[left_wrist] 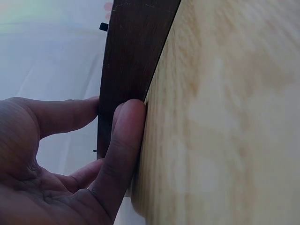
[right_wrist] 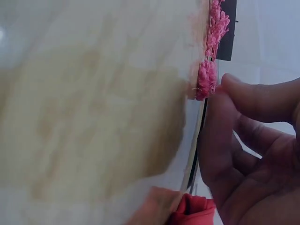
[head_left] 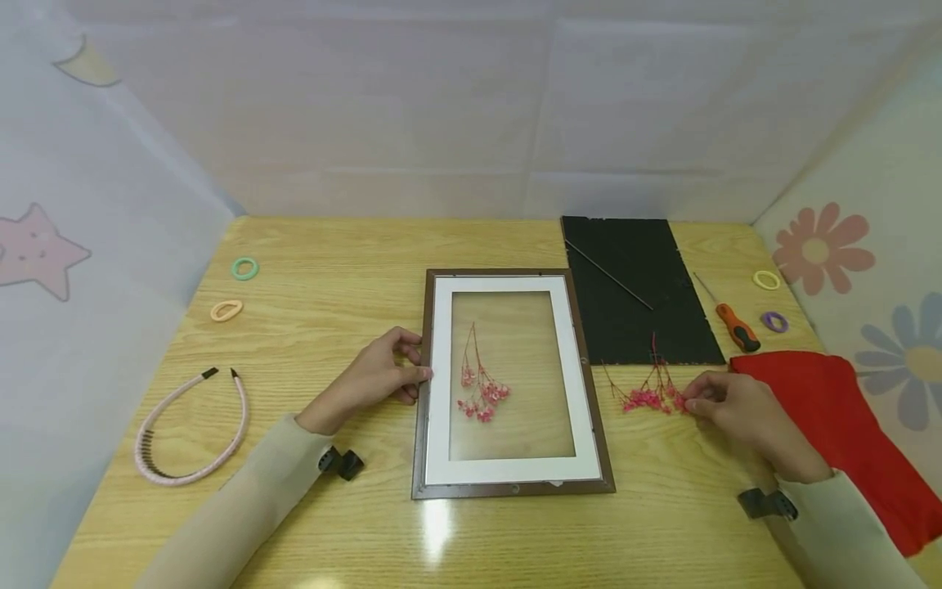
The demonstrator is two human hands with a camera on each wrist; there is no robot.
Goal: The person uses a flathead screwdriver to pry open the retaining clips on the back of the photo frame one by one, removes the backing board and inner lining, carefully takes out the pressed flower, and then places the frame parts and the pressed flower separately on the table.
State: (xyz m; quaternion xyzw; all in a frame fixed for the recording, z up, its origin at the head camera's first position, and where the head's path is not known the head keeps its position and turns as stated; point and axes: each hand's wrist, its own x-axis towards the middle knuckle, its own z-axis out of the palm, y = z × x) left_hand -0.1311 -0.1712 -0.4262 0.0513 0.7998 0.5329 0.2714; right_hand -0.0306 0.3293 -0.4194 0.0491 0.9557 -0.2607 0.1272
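Note:
A brown picture frame (head_left: 478,492) with a white mat (head_left: 515,471) lies flat on the table in the head view. A pink dried flower sprig (head_left: 486,391) rests inside the mat's window. My left hand (head_left: 386,368) grips the frame's left side; in the left wrist view its thumb lies at the top edge and fingers press the dark side wall (left_wrist: 133,47). Right of the frame is a second pink dried flower sprig (head_left: 648,398). The thumb and index finger of my right hand (head_left: 736,413) pinch its blossom end (right_wrist: 206,82), close over the tabletop.
Behind the second sprig lies a black board (head_left: 625,327) with a thin rod (head_left: 611,276) across it. An orange-handled screwdriver (head_left: 736,327), purple and yellow hair ties, and red cloth (head_left: 824,409) lie at right. At left are a pink headband (head_left: 193,476) and two more hair ties.

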